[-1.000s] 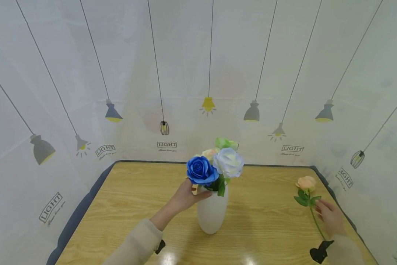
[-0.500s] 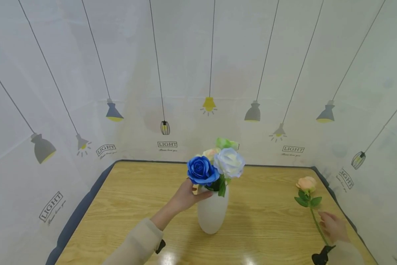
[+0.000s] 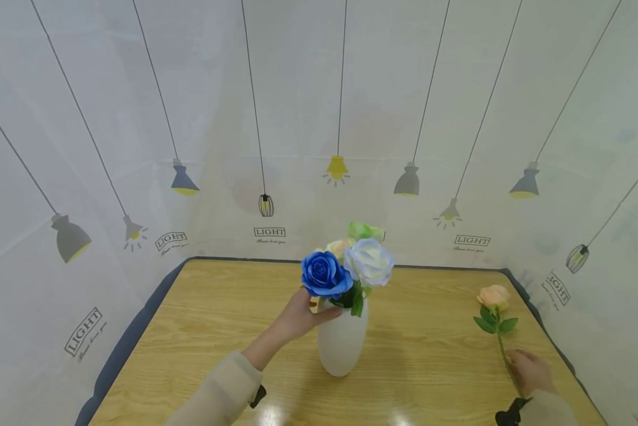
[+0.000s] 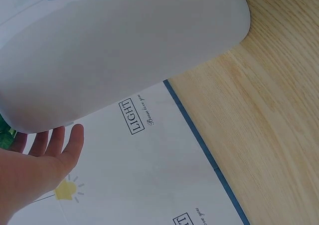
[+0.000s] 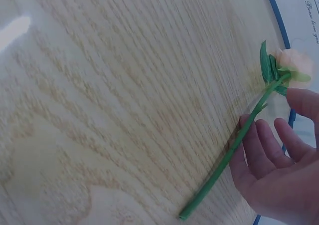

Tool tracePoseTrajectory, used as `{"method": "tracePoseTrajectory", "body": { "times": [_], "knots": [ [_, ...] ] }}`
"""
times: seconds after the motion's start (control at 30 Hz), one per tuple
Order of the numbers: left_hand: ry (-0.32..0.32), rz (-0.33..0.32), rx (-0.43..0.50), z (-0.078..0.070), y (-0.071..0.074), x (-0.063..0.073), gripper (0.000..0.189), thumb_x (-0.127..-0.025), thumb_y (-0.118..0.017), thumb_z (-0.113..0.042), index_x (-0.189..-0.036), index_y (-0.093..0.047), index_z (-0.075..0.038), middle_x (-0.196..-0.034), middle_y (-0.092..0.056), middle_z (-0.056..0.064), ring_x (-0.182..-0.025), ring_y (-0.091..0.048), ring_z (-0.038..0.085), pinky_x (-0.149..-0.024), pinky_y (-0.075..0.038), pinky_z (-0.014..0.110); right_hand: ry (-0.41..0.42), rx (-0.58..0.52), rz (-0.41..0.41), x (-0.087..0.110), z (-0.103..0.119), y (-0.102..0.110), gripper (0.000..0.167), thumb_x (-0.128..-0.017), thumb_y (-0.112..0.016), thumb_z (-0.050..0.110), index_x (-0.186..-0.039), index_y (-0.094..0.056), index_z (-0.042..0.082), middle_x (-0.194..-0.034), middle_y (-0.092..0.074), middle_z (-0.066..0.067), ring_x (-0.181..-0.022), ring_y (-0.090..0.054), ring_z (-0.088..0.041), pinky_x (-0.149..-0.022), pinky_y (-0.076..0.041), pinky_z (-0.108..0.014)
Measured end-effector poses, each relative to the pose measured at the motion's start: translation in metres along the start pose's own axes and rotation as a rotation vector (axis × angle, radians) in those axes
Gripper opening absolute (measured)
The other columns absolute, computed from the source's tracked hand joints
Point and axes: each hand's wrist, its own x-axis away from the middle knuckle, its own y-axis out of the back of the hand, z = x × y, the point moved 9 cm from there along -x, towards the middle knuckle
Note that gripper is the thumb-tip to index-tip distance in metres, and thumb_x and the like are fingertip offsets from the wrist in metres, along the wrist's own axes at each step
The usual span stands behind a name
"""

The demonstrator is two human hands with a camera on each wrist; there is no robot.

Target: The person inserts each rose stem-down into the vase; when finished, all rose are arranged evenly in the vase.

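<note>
A white vase [image 3: 340, 346] stands near the middle of the table with a blue rose [image 3: 326, 274], a pale blue-white rose [image 3: 369, 262] and a partly hidden peach flower in it. My left hand [image 3: 297, 316] grips the vase near its rim, thumb across the front; the left wrist view shows the fingers against the vase's upper end. At the right lies a single peach rose [image 3: 493, 297] with green leaves. Beside its stem [image 5: 224, 162] is my right hand [image 3: 531, 370], fingers loosely bent. The stem passes along the fingertips, and the thumb stands apart from it.
The wooden table [image 3: 228, 307] has a dark blue edge. A white backdrop [image 3: 297, 106] printed with hanging lamps rises behind it and along both sides.
My right hand has moved down from the peach rose's leaves along the stem, towards me. The left hand and the vase have stayed in place.
</note>
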Motion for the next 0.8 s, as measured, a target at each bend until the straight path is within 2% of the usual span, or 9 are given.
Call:
{"method": "tracePoseTrajectory", "body": {
  "times": [0.1, 0.2, 0.27, 0.33, 0.47, 0.53, 0.67, 0.73, 0.8],
  "knots": [
    [0.011, 0.004, -0.009, -0.002, 0.000, 0.001, 0.057, -0.081, -0.065, -0.014, -0.130, -0.036, -0.005, -0.128, -0.042, 0.014, -0.114, -0.040, 0.030, -0.084, -0.038, 0.048, 0.012, 0.019, 0.001, 0.003, 0.003, -0.002, 0.064, -0.081, -0.053, 0.019, -0.129, -0.027, -0.015, -0.121, -0.034, -0.033, -0.096, -0.043, -0.034, -0.058, -0.040, -0.023],
    [0.015, 0.004, 0.003, -0.002, 0.000, 0.001, 0.058, -0.081, -0.065, -0.014, -0.130, -0.036, -0.005, -0.128, -0.042, 0.014, -0.115, -0.039, 0.030, -0.085, -0.037, 0.050, 0.003, 0.005, 0.018, 0.006, 0.005, -0.004, 0.066, -0.077, -0.055, 0.014, -0.128, -0.026, -0.016, -0.112, -0.039, -0.032, -0.077, -0.048, -0.022, -0.050, -0.038, -0.019],
    [0.015, 0.003, 0.007, -0.002, 0.000, 0.001, 0.057, -0.081, -0.065, -0.014, -0.130, -0.037, -0.005, -0.128, -0.042, 0.014, -0.115, -0.039, 0.030, -0.085, -0.036, 0.051, -0.013, -0.032, 0.028, 0.008, 0.005, -0.005, 0.067, -0.075, -0.055, 0.010, -0.129, -0.025, -0.016, -0.098, -0.048, -0.028, -0.067, -0.048, -0.016, -0.051, -0.041, -0.021],
    [0.016, 0.001, 0.004, -0.002, 0.000, 0.001, 0.057, -0.081, -0.065, -0.014, -0.129, -0.037, -0.005, -0.127, -0.043, 0.014, -0.114, -0.039, 0.030, -0.085, -0.037, 0.050, -0.042, -0.086, 0.037, 0.008, 0.003, -0.006, 0.069, -0.074, -0.057, 0.006, -0.130, -0.023, -0.015, -0.082, -0.054, -0.017, -0.061, -0.049, -0.011, -0.053, -0.043, -0.024],
    [0.014, 0.001, -0.002, -0.001, 0.001, 0.000, 0.057, -0.081, -0.065, -0.014, -0.129, -0.037, -0.005, -0.127, -0.043, 0.014, -0.114, -0.040, 0.030, -0.085, -0.037, 0.050, -0.064, -0.101, 0.032, 0.010, 0.002, -0.009, 0.064, -0.077, -0.056, 0.005, -0.129, -0.024, -0.014, -0.063, -0.053, 0.002, -0.056, -0.050, -0.007, -0.054, -0.045, -0.024],
    [0.001, 0.001, -0.004, -0.001, 0.001, -0.001, 0.057, -0.081, -0.066, -0.014, -0.129, -0.037, -0.004, -0.127, -0.043, 0.015, -0.114, -0.040, 0.032, -0.083, -0.038, 0.051, -0.067, -0.099, 0.017, 0.011, 0.001, -0.011, 0.061, -0.078, -0.056, 0.006, -0.127, -0.027, -0.014, -0.062, -0.052, 0.003, -0.055, -0.049, -0.006, -0.052, -0.044, -0.024],
    [-0.002, -0.006, -0.008, 0.017, -0.002, -0.006, 0.058, -0.080, -0.066, -0.018, -0.130, -0.037, -0.009, -0.127, -0.043, 0.011, -0.114, -0.040, 0.029, -0.083, -0.038, 0.050, -0.033, -0.086, -0.022, 0.013, 0.002, -0.013, 0.059, -0.075, -0.060, 0.007, -0.122, -0.033, -0.016, -0.066, -0.051, -0.001, -0.055, -0.047, -0.008, -0.048, -0.042, -0.022],
    [0.000, -0.011, -0.018, 0.027, -0.003, -0.008, 0.059, -0.079, -0.067, -0.022, -0.130, -0.038, -0.011, -0.127, -0.044, 0.009, -0.113, -0.041, 0.027, -0.083, -0.038, 0.049, -0.009, -0.062, -0.044, 0.013, 0.002, -0.015, 0.058, -0.073, -0.062, 0.008, -0.119, -0.036, -0.016, -0.070, -0.053, -0.006, -0.058, -0.049, -0.011, -0.046, -0.041, -0.021],
    [0.005, -0.014, -0.019, 0.034, -0.004, -0.010, 0.060, -0.079, -0.068, -0.025, -0.130, -0.038, -0.013, -0.127, -0.044, 0.007, -0.113, -0.041, 0.025, -0.083, -0.038, 0.049, 0.029, 0.009, -0.071, 0.014, 0.003, -0.015, 0.057, -0.072, -0.063, 0.009, -0.116, -0.040, -0.016, -0.079, -0.054, -0.016, -0.066, -0.052, -0.020, -0.048, -0.040, -0.022]
  ]
}}
